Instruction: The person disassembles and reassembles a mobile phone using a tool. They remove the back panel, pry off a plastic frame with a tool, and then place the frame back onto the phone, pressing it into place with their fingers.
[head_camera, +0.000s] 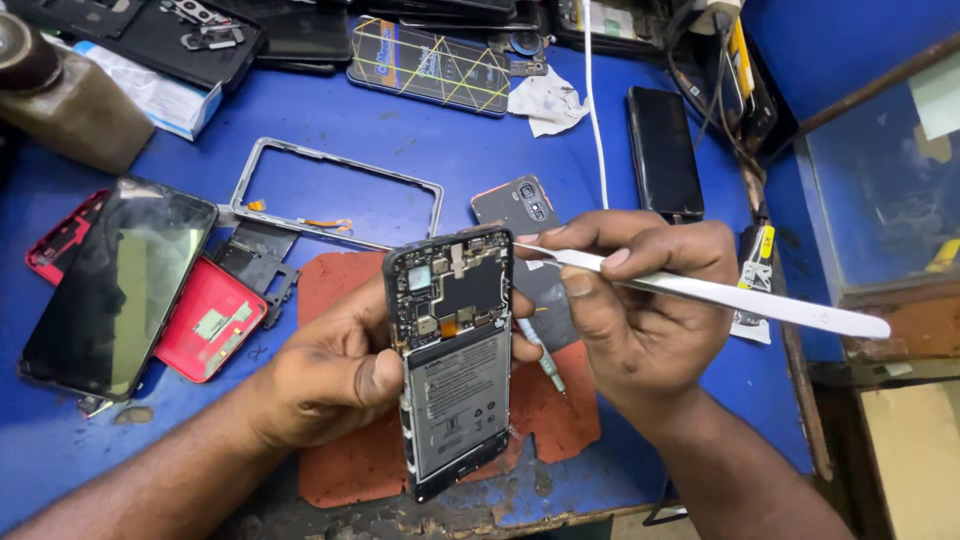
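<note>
Item one: opened phone (452, 350), back cover off, circuit board and battery exposed; my left hand (335, 370) grips its side, holding it tilted above the orange mat (345, 465). Item two: metal tweezers (700, 290), pinched in my right hand (640, 300), tips at the phone's top right corner. Item three: grey phone frame (335, 195) flat on the blue worktop (420, 130).

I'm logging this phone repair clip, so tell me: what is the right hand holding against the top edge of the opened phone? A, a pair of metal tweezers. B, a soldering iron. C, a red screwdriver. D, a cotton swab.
A: the right hand pinches long silver tweezers, tips at the upper corner of the opened phone, which the left hand grips.
</note>
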